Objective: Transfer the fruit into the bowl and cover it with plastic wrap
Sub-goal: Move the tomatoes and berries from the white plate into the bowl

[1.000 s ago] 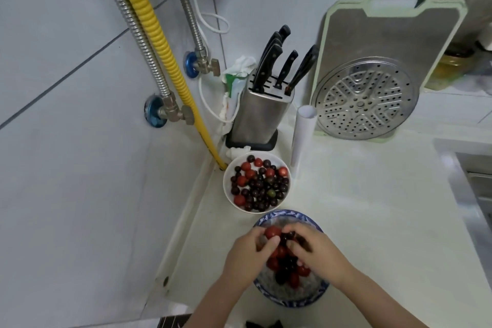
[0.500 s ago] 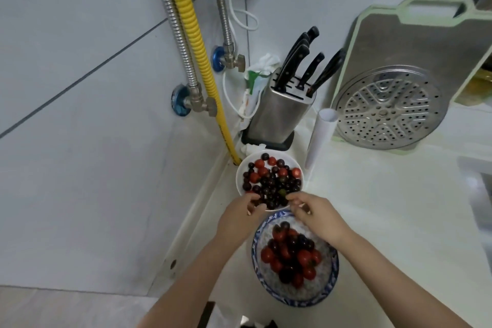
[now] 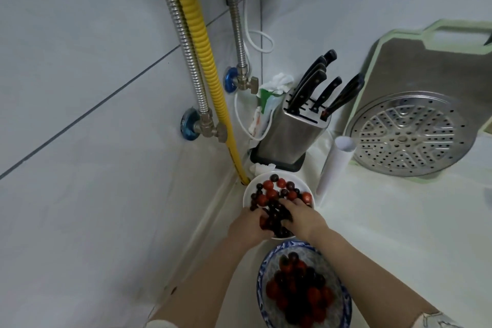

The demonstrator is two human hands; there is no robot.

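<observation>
A white plate (image 3: 249,190) near the wall corner holds red and dark small fruit (image 3: 277,190). My left hand (image 3: 250,226) and my right hand (image 3: 303,217) are both in the plate, cupped together around a heap of the dark and red fruit between them. In front of the plate stands a blue-rimmed bowl (image 3: 346,309) with a pile of the same fruit (image 3: 298,290) inside. A white roll of plastic wrap (image 3: 334,165) leans upright to the right of the plate.
A steel knife block (image 3: 290,133) with black-handled knives stands behind the plate. A perforated steel steamer plate (image 3: 410,133) leans on a green-edged cutting board (image 3: 436,61). A yellow hose (image 3: 202,42) and metal pipes run down the left wall.
Both hands left the bowl, moved forward to the white plate and closed around a heap of fruit there. The view has tilted so the bowl sits lower.
</observation>
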